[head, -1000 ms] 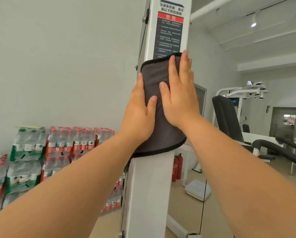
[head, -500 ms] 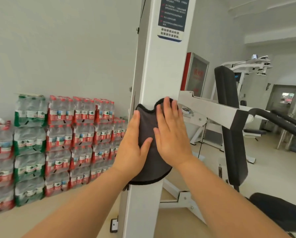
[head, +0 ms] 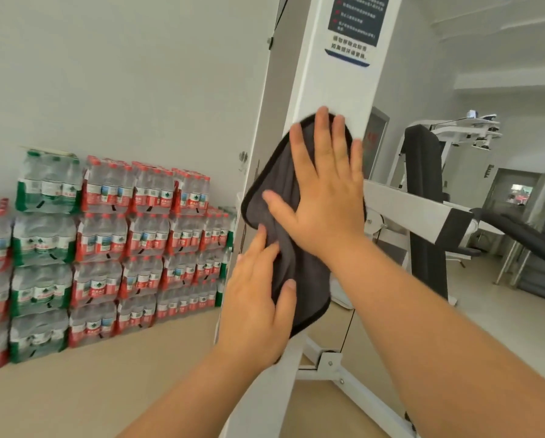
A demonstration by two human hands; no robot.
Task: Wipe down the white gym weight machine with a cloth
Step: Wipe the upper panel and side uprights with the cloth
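Observation:
A dark grey cloth [head: 283,191] lies flat against the white upright post of the weight machine [head: 331,83]. My right hand [head: 324,191] presses on the cloth's upper part with fingers straight and spread. Lower down, my left hand [head: 258,305] lies flat on the cloth's lower left part, fingers pointing up. The cloth's bottom corner hangs free below my right wrist. A dark warning label [head: 356,23] is stuck on the post above the hands.
Stacked packs of bottled water [head: 107,248] line the wall on the left. A white arm of the machine [head: 413,210] and a black padded seat back [head: 422,197] stand to the right. The machine's white base bars [head: 356,390] run along the beige floor.
Both hands slid the cloth down the post from the label. The right hand now sits higher on the cloth than the left, and the cloth has tilted and bunched a little.

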